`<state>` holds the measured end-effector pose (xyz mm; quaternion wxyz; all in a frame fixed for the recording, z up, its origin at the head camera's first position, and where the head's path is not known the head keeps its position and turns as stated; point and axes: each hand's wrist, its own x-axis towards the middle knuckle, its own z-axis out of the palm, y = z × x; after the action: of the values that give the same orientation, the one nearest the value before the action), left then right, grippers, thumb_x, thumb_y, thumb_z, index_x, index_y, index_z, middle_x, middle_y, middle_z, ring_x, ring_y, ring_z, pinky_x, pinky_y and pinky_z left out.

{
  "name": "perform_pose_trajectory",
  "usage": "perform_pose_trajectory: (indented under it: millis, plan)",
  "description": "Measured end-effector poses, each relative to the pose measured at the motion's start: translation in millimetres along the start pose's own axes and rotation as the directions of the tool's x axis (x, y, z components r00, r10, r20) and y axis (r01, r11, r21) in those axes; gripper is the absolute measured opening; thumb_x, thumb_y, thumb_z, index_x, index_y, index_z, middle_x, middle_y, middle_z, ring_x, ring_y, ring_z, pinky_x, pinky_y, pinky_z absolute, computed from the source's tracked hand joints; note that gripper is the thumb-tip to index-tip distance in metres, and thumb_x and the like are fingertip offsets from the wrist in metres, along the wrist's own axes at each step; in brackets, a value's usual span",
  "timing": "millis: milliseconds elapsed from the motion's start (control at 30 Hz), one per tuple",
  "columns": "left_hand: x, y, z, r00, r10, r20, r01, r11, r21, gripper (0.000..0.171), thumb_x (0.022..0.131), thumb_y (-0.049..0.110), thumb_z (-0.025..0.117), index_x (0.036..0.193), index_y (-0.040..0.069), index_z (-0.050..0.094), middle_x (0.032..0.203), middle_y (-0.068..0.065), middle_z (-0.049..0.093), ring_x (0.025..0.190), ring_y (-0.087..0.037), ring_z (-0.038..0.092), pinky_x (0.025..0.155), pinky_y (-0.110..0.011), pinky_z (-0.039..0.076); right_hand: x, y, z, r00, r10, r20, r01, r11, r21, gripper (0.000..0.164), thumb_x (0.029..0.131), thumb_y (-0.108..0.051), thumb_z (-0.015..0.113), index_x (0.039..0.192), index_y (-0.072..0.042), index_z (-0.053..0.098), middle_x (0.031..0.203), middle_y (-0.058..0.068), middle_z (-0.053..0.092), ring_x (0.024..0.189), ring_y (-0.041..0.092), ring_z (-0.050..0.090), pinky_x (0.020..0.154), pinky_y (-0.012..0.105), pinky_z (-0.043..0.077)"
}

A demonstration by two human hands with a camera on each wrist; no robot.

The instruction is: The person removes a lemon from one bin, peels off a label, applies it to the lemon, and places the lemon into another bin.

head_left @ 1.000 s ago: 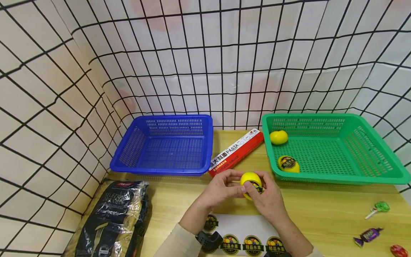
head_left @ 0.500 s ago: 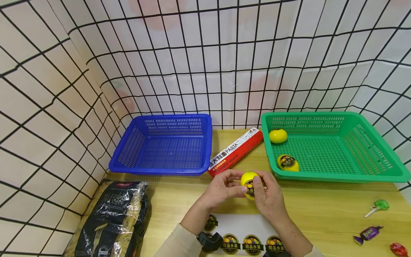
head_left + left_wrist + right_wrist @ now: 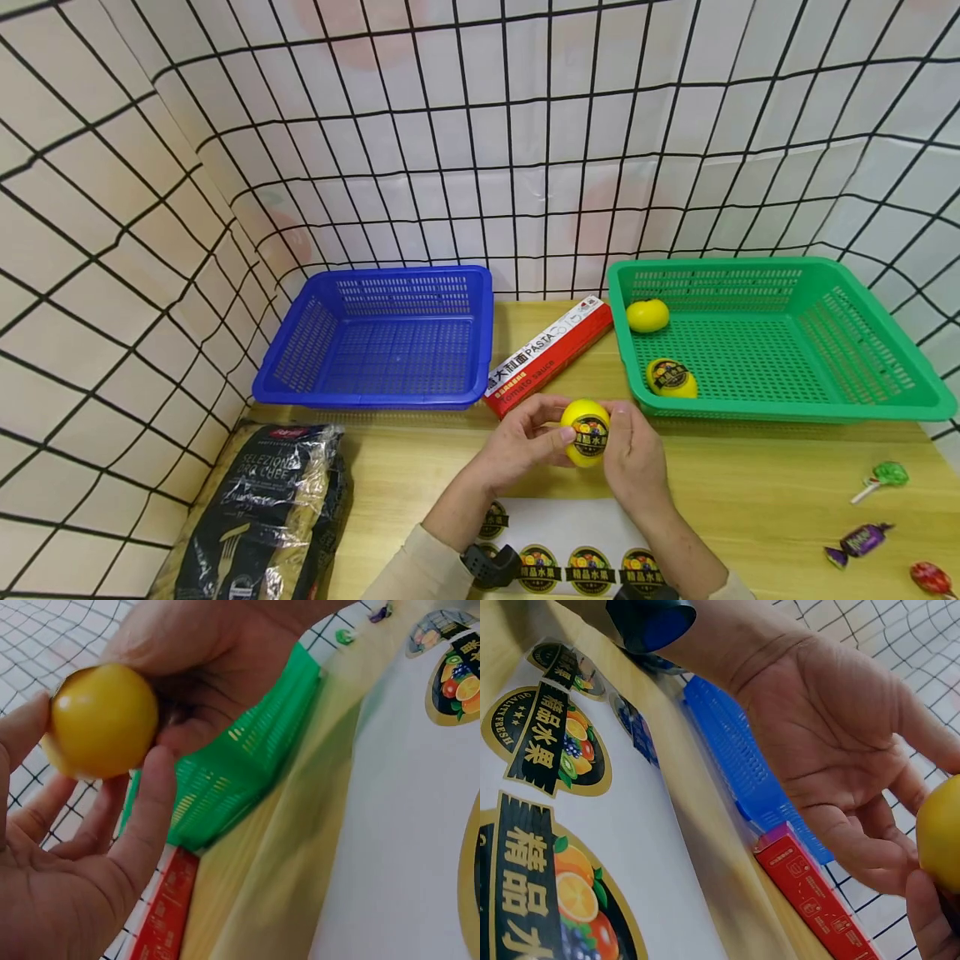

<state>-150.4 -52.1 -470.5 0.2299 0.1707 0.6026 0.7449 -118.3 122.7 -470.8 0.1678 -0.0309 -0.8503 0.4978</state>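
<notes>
A yellow lemon [image 3: 585,412] with a round black fruit sticker [image 3: 589,436] on its near face is held between both hands, above the table. My left hand [image 3: 517,442] pinches it from the left, thumb tip at the sticker's edge and fingers round the far side. From the right, my right hand [image 3: 637,458] holds the lemon's side, its thumb upright along the fruit's right edge. The left wrist view shows the lemon's smooth bare side [image 3: 105,724]. Below the hands lies a white sticker sheet [image 3: 558,525] with several matching stickers, partly covered by the forearms.
At the back right, a green basket [image 3: 750,412] holds a plain lemon [image 3: 648,317] and a stickered lemon [image 3: 671,379]. A blue basket [image 3: 375,398] and red pasta box [image 3: 551,354] stand left of it. A black pasta bag [image 3: 262,508] lies left; wrapped candies [image 3: 862,542] lie right.
The right thumb has slid across the sticker and moved off it to the lemon's right edge. The sticker, earlier lifted at its right side, now lies flat and fully shows. The left hand keeps its grip.
</notes>
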Motion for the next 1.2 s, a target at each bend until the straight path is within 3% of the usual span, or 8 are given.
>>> perform_pose_trajectory:
  millis: [67,200,333,433,567,767,1067,1200]
  plan:
    - [-0.5,0.3,1.0,1.0,-0.004,0.003,0.004,1.0,0.016,0.044,0.103,0.012,0.061,0.144,0.003,0.048,0.131,-0.022,0.057,0.099,-0.014,0.068,0.081,-0.042,0.064,0.9,-0.3,-1.9,0.999,0.027,0.031,-0.027,1.0,-0.014,0.044,0.113,-0.025,0.031,0.112,0.001,0.067,0.096,0.016,0.071,0.081,0.012,0.058,0.071,0.025,0.048]
    - [-1.3,2.3,1.7,1.0,-0.001,-0.014,0.002,0.998,0.069,0.041,0.105,0.017,0.058,0.144,0.006,0.051,0.127,-0.021,0.057,0.098,-0.013,0.066,0.078,-0.038,0.064,4.3,0.5,-9.3,0.981,0.058,0.187,-0.074,0.994,0.08,0.047,0.113,-0.031,0.03,0.121,-0.001,0.064,0.098,0.021,0.068,0.07,0.019,0.064,0.063,0.032,0.057]
    - [-3.3,5.3,1.7,1.0,0.007,-0.013,-0.006,0.994,0.108,0.04,0.106,0.021,0.057,0.142,0.005,0.056,0.13,-0.024,0.058,0.099,-0.01,0.064,0.079,-0.026,0.061,8.1,1.6,-16.2,0.926,0.026,0.376,-0.089,0.985,0.15,0.035,0.106,-0.032,0.053,0.129,-0.007,0.058,0.099,0.02,0.064,0.059,0.021,0.066,0.054,0.035,0.059]
    - [-4.8,6.4,2.5,1.0,0.025,0.016,-0.027,0.992,0.121,0.042,0.107,0.026,0.054,0.142,0.003,0.057,0.133,-0.028,0.059,0.101,-0.007,0.063,0.083,-0.021,0.057,9.3,2.2,-17.7,0.901,0.002,0.434,-0.063,0.99,0.127,0.039,0.096,-0.031,0.068,0.127,-0.01,0.057,0.093,0.016,0.064,0.057,0.02,0.067,0.053,0.031,0.057]
    - [-5.1,5.5,4.4,0.998,0.043,0.037,-0.047,0.992,0.117,0.046,0.108,0.03,0.051,0.143,0.001,0.056,0.134,-0.032,0.058,0.101,-0.005,0.063,0.086,-0.02,0.056,8.3,2.4,-15.8,0.913,-0.025,0.407,-0.015,0.995,0.096,0.034,0.094,-0.031,0.07,0.119,-0.01,0.059,0.081,0.01,0.062,0.052,0.019,0.064,0.048,0.029,0.053]
    - [-4.9,4.9,5.1,0.999,0.047,0.007,-0.047,0.989,0.141,0.043,0.107,0.029,0.053,0.143,0.004,0.058,0.135,-0.027,0.06,0.099,-0.005,0.063,0.083,-0.02,0.056,5.2,2.6,-11.1,0.94,-0.05,0.337,0.025,0.997,0.079,0.026,0.097,-0.03,0.064,0.118,-0.014,0.063,0.083,0.012,0.062,0.048,0.016,0.062,0.046,0.029,0.052]
    - [-5.5,7.4,6.4,0.999,0.044,-0.026,-0.038,0.981,0.189,0.04,0.106,0.024,0.056,0.141,0.005,0.06,0.138,-0.023,0.061,0.094,-0.003,0.064,0.077,-0.02,0.057,4.3,6.4,-9.5,0.958,-0.091,0.271,0.058,0.99,0.128,0.024,0.106,-0.024,0.053,0.12,-0.01,0.067,0.087,0.017,0.067,0.047,0.017,0.063,0.044,0.032,0.055]
    - [-5.4,6.7,6.0,0.998,0.049,-0.025,-0.043,0.978,0.205,0.039,0.106,0.023,0.057,0.14,0.005,0.061,0.134,-0.024,0.062,0.095,-0.005,0.063,0.077,-0.019,0.056,5.3,5.7,-11.0,0.97,-0.067,0.232,0.038,0.991,0.129,0.033,0.11,-0.025,0.045,0.114,-0.007,0.072,0.083,0.016,0.069,0.045,0.018,0.063,0.043,0.036,0.056]
